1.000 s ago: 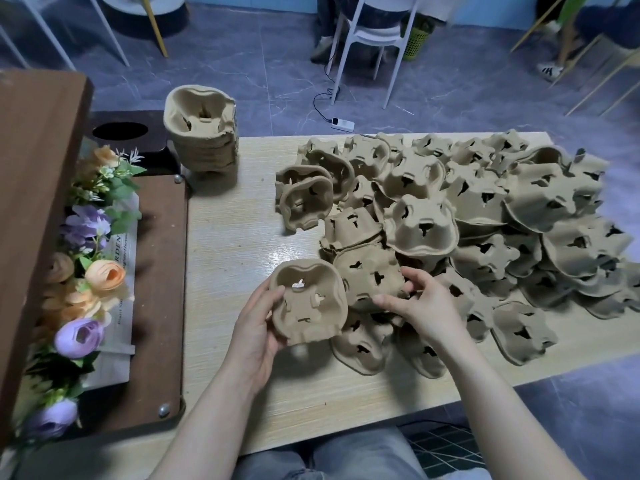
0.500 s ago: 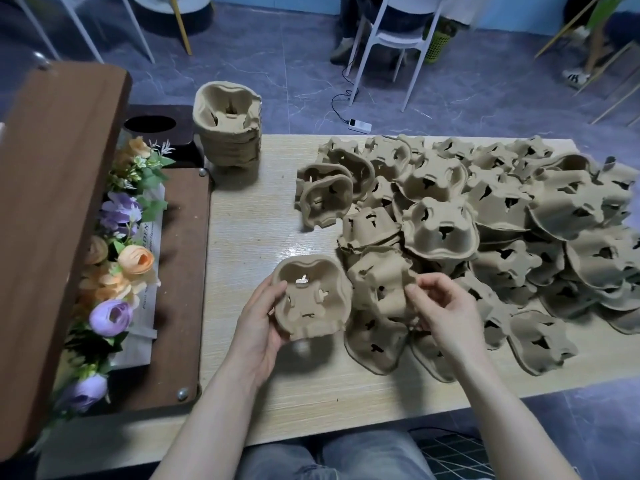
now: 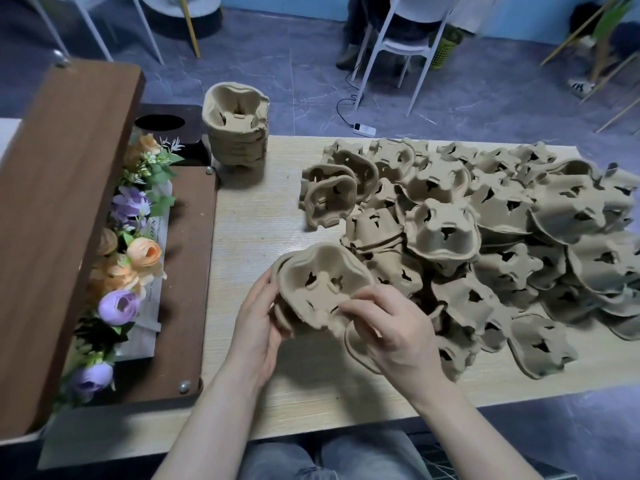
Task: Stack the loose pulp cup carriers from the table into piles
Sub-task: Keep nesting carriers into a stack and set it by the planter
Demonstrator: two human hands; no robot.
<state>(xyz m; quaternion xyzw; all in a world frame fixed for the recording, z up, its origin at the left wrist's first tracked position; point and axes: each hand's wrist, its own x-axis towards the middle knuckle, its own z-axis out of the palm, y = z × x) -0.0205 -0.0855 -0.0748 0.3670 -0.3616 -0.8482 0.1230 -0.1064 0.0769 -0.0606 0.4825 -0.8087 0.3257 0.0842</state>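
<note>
Item, far left: brown wooden board (image 3: 65,216), tilted upward, with artificial flowers (image 3: 133,268) lying along a dark panel beneath it.

Item, back left of the desk (image 3: 249,233): finished pile of carriers (image 3: 237,128), nested open side up, standing upright and well apart from the loose stock, probably parked there to keep sorted from unsorted.

Item, near centre: left hand (image 3: 254,327), its grip clasped round the left rim of a small held stack (image 3: 318,292), thumb on the upper edge and fingers underneath; the stack was raised off the desk and tilted toward the person, apparently to serve as the base on which others are nested.

Item, just to the right: right hand (image 3: 391,327), its grip pinching the near rim of the top carrier of that stack, seemingly pressing it down into those below. How many carriers the stack held could not be told.

Item, centre to far right: loose carriers (image 3: 491,244), a large jumbled heap covering the right of the desk, some cup side up, some overturned, a few on edge. Most of the work evidently remained.

Item, beyond the desk: white chair (image 3: 401,46) and a power strip (image 3: 363,129) on the floor.
</note>
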